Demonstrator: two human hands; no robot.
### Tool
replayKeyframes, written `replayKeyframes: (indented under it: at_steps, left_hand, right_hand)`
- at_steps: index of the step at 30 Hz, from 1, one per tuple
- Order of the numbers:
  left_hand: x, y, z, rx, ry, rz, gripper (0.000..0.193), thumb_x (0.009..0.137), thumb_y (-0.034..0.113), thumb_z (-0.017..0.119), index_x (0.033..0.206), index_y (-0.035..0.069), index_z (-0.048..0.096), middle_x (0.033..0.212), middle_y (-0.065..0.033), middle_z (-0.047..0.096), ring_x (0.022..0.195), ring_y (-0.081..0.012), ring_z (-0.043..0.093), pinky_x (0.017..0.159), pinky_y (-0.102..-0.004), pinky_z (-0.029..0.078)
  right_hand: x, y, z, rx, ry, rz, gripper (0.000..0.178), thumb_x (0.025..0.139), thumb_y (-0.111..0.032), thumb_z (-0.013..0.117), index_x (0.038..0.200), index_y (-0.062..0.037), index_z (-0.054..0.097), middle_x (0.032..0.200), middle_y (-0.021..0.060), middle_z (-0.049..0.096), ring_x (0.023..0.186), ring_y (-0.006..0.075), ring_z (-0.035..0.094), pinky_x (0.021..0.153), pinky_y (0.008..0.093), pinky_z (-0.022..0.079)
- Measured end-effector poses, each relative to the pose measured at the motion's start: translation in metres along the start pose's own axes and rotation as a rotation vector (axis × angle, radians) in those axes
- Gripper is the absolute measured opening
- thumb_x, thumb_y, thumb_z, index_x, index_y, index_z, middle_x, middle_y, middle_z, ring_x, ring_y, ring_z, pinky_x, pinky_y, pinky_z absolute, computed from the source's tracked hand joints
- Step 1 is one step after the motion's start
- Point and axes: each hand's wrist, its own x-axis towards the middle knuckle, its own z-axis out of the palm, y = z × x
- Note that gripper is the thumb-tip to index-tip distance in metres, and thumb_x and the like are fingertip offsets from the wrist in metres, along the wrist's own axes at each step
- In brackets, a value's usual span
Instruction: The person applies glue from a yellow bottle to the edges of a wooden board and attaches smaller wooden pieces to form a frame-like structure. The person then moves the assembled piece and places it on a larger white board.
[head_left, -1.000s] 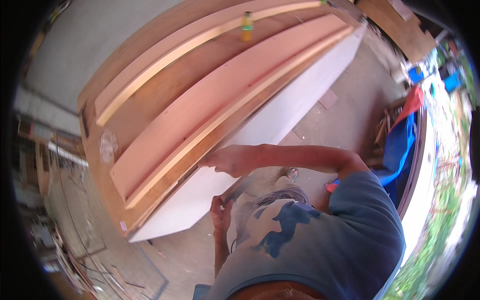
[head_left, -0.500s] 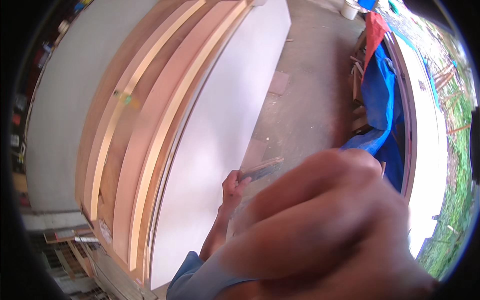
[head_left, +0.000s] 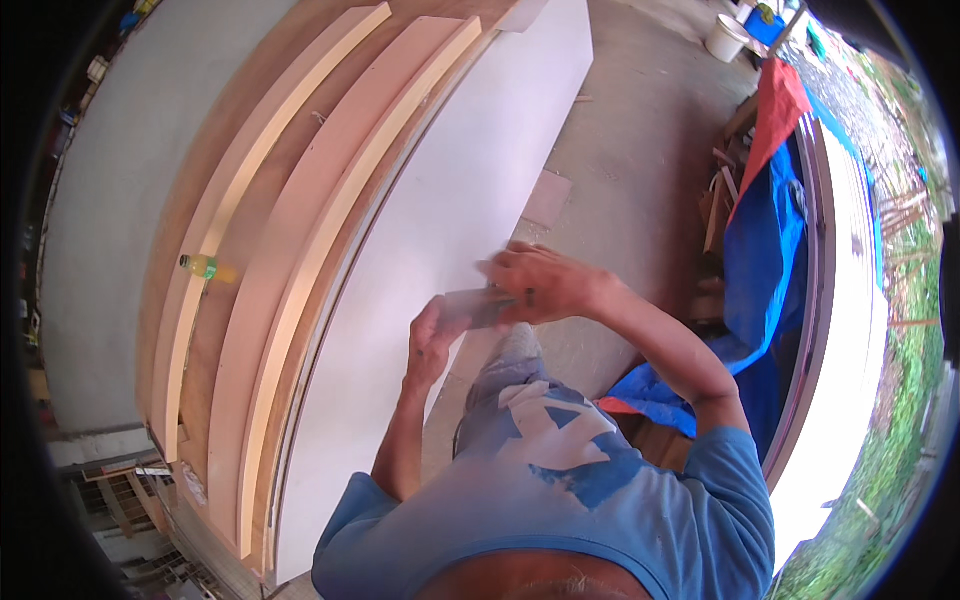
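My left hand [head_left: 432,335] is closed around one end of a flat wooden block [head_left: 472,304] with a dark grey face, held above the near edge of a long white panel [head_left: 420,260]. At the block's other end is my right hand [head_left: 548,283], its fingers reaching over it. Motion smears those fingers, so their grip is unclear. The block is blurred too, and both hands cover part of it.
Left of the white panel lie a wooden board with long pale strips [head_left: 340,190] and a small green-and-yellow bottle [head_left: 200,266]. To the right, a blue tarp [head_left: 765,250] with a red part hangs over stacked wood. A white bucket [head_left: 727,38] stands far off.
My right hand, earlier a closed, blurred shape close to the camera, has moved down and away to the block. My left hand has raised the block a little and shifted left.
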Motion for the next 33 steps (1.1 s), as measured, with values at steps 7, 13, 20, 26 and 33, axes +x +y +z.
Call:
replayKeyframes:
  at_steps: [7, 13, 20, 26, 33]
  left_hand:
    - [0.160, 0.043, -0.015, -0.010, -0.041, -0.059, 0.034, 0.091, 0.014, 0.070, 0.120, -0.002, 0.062, 0.109, -0.0079, 0.069, 0.102, -0.0163, 0.062, 0.093, -0.0314, 0.049]
    - [0.333, 0.075, -0.020, 0.472, -0.152, 0.102, 0.044, 0.089, 0.022, 0.074, 0.123, -0.002, 0.058, 0.110, -0.0121, 0.066, 0.101, -0.0225, 0.064, 0.090, -0.0334, 0.050]
    - [0.541, 0.080, -0.028, 1.379, 0.349, 0.410, 0.065, 0.084, 0.024, 0.076, 0.132, -0.007, 0.047, 0.123, -0.0231, 0.058, 0.111, -0.0404, 0.057, 0.092, -0.0453, 0.050]
    - [0.628, 0.077, -0.015, 1.452, 0.186, -0.137, 0.062, 0.087, 0.027, 0.073, 0.133, -0.005, 0.047, 0.127, -0.0227, 0.056, 0.114, -0.0381, 0.058, 0.090, -0.0456, 0.052]
    - [0.669, 0.080, -0.012, 1.458, 0.146, -0.204, 0.043, 0.087, 0.030, 0.072, 0.113, -0.001, 0.056, 0.113, -0.0181, 0.062, 0.104, -0.0353, 0.064, 0.082, -0.0458, 0.055]
  right_hand:
    - [0.020, 0.148, -0.069, 0.773, -0.107, 0.146, 0.057, 0.089, -0.028, 0.074, 0.135, -0.0001, 0.054, 0.106, 0.0121, 0.071, 0.095, 0.0231, 0.068, 0.086, 0.0380, 0.054]
    - [0.058, 0.217, -0.118, 1.076, 0.109, 0.290, 0.037, 0.096, -0.013, 0.067, 0.129, 0.0014, 0.058, 0.099, 0.0095, 0.071, 0.092, 0.0149, 0.068, 0.081, 0.0304, 0.056]
    - [0.127, 0.375, -0.164, 1.122, 0.361, 0.380, 0.045, 0.096, -0.016, 0.067, 0.135, 0.0015, 0.054, 0.099, 0.0063, 0.066, 0.088, 0.0135, 0.064, 0.079, 0.0290, 0.053]
    - [0.179, 0.463, -0.207, 1.160, 0.360, 0.455, 0.049, 0.095, -0.019, 0.069, 0.137, 0.0003, 0.053, 0.106, 0.0078, 0.067, 0.095, 0.0145, 0.066, 0.079, 0.0303, 0.057]
    - [0.230, 0.505, -0.250, 1.273, 0.330, 0.444, 0.044, 0.095, -0.012, 0.066, 0.134, 0.0014, 0.054, 0.097, 0.0084, 0.069, 0.087, 0.0149, 0.065, 0.078, 0.0296, 0.053]
